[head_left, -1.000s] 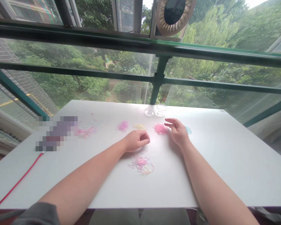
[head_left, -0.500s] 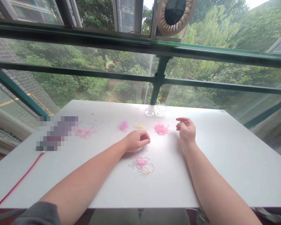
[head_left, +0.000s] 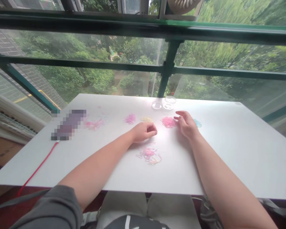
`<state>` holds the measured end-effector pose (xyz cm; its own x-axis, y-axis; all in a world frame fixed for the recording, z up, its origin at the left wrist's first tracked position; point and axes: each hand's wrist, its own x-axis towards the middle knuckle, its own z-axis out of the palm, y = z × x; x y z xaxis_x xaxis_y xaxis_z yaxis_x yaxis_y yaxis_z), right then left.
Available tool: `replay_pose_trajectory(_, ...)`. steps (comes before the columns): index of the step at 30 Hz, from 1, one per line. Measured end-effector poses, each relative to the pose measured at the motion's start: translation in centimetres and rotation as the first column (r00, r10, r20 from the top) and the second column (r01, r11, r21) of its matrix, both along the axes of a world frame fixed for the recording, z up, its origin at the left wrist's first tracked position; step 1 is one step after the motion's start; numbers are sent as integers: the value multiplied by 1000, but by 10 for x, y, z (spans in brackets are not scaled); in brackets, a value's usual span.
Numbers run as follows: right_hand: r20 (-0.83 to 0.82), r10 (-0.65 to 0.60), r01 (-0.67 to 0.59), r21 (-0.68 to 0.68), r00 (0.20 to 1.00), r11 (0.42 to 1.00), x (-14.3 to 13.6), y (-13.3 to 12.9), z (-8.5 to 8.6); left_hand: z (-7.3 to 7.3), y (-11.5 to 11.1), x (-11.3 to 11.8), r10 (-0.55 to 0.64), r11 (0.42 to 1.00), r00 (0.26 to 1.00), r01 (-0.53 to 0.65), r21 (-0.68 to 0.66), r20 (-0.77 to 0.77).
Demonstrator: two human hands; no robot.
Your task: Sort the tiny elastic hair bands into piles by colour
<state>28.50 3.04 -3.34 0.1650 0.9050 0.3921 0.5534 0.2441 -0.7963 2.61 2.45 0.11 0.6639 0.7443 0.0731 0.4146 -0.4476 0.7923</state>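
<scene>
My left hand (head_left: 144, 132) rests at the middle of the table with its fingers curled and the thumb against them; whatever is in that pinch, if anything, is hidden. Just below it lies a mixed heap of pastel loops (head_left: 149, 152), thin like small rubber bands. My right hand (head_left: 187, 124) has its fingers stretched out and apart, at the right edge of a pink loop pile (head_left: 168, 122). Partly behind that hand shows a blue loop pile (head_left: 197, 123). A yellow loop pile (head_left: 146, 119) and a purple loop pile (head_left: 130, 118) lie beyond my left hand.
Two round clear containers (head_left: 169, 102) stand near the far edge of the white table (head_left: 240, 152). Further left is a scattered pile of pink and pale loops (head_left: 95, 123), beside a blurred-out dark object (head_left: 69, 125) with a red cord (head_left: 38, 168). A green railing and window close off the back.
My right hand has moved left to the pink pile, and the blue pile now shows beside it. My left hand keeps its curled pose. The view has tilted downward.
</scene>
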Motion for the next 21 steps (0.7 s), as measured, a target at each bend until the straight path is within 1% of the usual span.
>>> replay_pose_trajectory(2,-21,-29,30,61,999,998,0,-1,3,2,0,-3,-11,1000,999,12,24,-42)
replay_pose_trajectory(5,-61,-87,95,153,994,984,-2,-3,10,8,0,-10,-21,997,988,32,72,-155)
replay_pose_trajectory(8,-154,-106,137,209,982,968,-6,-6,17,14,1,-17,-51,995,973,69,71,-226)
replay_pose_trajectory(11,-277,-129,190,205,952,960,-11,-10,23,17,3,-23,-117,992,960,123,9,-255)
replay_pose_trajectory(13,-288,-157,210,165,945,964,-15,-14,28,18,4,-25,-159,987,950,155,-36,-267)
replay_pose_trajectory(14,-267,-148,190,136,952,972,-17,-17,31,19,4,-26,-172,985,946,164,-50,-276)
replay_pose_trajectory(15,-228,-112,136,95,967,986,-20,-21,34,19,4,-26,-177,984,942,168,-58,-286)
replay_pose_trajectory(16,-178,-42,50,38,983,998,-22,-24,37,20,4,-26,-178,984,937,166,-64,-300)
replay_pose_trajectory(17,-127,66,-72,-44,990,996,-26,-28,41,21,3,-26,-174,985,933,161,-68,-316)
replay_pose_trajectory(18,-83,201,-212,-154,976,965,-30,-32,44,22,3,-26,-172,985,927,155,-76,-334)
replay_pose_trajectory(19,-60,339,-342,-272,939,899,-35,-37,47,23,3,-26,-168,985,921,147,-86,-351)
replay_pose_trajectory(20,-59,466,-450,-388,883,804,-40,-41,50,24,2,-26,-165,986,915,138,-98,-367)
replay_pose_trajectory(21,-69,562,-522,-477,824,707,-45,-45,53,25,2,-25,-161,986,910,129,-108,-382)
